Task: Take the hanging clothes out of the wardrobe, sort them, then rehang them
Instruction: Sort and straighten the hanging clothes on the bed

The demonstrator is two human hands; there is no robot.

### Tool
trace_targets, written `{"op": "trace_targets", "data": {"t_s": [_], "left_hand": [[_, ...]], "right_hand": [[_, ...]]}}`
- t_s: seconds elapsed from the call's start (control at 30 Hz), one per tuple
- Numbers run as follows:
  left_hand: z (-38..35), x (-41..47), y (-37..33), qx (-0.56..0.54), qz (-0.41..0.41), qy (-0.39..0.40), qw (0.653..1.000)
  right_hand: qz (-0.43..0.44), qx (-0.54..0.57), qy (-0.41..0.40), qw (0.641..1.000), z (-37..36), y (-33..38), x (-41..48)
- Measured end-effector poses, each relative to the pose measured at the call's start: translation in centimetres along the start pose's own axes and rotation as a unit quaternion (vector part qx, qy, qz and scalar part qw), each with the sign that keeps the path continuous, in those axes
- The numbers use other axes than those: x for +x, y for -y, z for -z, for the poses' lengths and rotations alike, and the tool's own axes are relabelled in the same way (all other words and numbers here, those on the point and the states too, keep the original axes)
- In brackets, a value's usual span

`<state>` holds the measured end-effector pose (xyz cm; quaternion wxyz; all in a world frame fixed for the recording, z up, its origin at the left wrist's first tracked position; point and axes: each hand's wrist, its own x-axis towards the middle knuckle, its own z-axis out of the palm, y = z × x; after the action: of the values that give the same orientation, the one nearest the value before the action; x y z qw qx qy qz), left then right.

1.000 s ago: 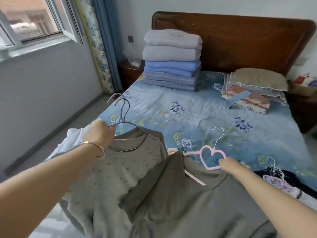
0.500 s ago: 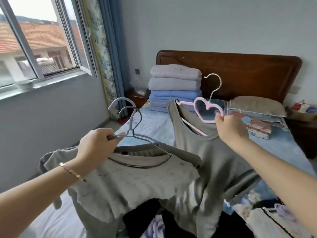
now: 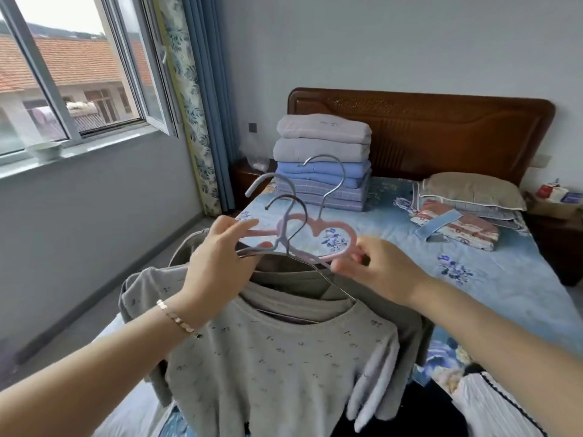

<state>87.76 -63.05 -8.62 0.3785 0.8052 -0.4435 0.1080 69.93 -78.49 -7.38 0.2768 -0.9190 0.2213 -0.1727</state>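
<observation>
Bed (image 3: 492, 279) | left grip (image 3: 217, 260) clasps two grey hangers (image 3: 285, 233) | right grip (image 3: 378, 269) pinches one pink hanger (image 3: 352, 239)

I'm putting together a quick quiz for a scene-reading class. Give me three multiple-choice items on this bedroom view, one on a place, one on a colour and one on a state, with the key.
1. Where is the stack of folded bedding?
A. on the window sill
B. on the bed, in front of the headboard
C. on the floor

2. What colour is the heart-shaped hanger?
A. green
B. black
C. pink

3. What is the right hand doing?
A. pinching the heart-shaped hanger
B. resting flat on a pillow
C. hanging empty

Key:
1 B: the stack stands on the bed at its head end.
2 C: the hanger's loop is plainly pink.
3 A: the fingertips close on the heart's lower edge, while the left hand grips the grey hangers.
</observation>
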Motion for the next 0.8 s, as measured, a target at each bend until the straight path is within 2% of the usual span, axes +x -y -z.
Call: {"op": "trace_targets", "data": {"t_s": [0.07,0.2,0.33,0.37,0.47,0.5,0.57,0.63,0.7,0.8], "left_hand": [[-0.7,-0.7,-0.7,-0.011,-0.022,-0.001,1.0],[-1.5,-1.3,-1.7,-0.051,-0.007,0.011,0.999],[0.0,-1.3,-0.6,-0.06,-0.063,0.176,0.98],[0.8,-1.3,-0.1,-0.058,-0.071,0.184,0.979],[3.0,-0.5,3.5,-0.005,-0.088,0.032,0.996],[3.4,-0.2,5.1,0.013,-0.08,0.018,0.997],[3.6,0.2,7.6,0.007,-0.084,0.06,0.995],[3.4,0.1,8.7,-0.063,-0.064,0.1,0.991],[3.1,-0.1,9.8,-0.119,-0.062,0.101,0.986],[2.4,0.0,9.2,-0.127,-0.149,0.085,0.977]], "right_hand": [[-0.009,-0.034,0.0,0.999,-1.2,0.0,-0.5],[0.022,-0.061,-0.096,0.993,-2.9,-0.3,-0.8],[0.053,-0.041,-0.115,0.991,-4.0,-1.6,-1.4],[0.054,-0.034,-0.117,0.991,-4.3,-1.8,-1.5],[0.055,-0.024,-0.132,0.989,-4.8,-2.5,-1.7],[0.057,-0.021,-0.14,0.988,-4.8,-2.7,-1.8],[0.052,-0.019,-0.149,0.987,-4.8,-3.0,-1.9],[0.036,-0.023,-0.155,0.987,-4.8,-3.1,-2.0],[0.026,-0.023,-0.154,0.987,-4.6,-3.2,-2.1],[0.022,-0.014,-0.136,0.99,-4.4,-3.3,-2.3]]}}
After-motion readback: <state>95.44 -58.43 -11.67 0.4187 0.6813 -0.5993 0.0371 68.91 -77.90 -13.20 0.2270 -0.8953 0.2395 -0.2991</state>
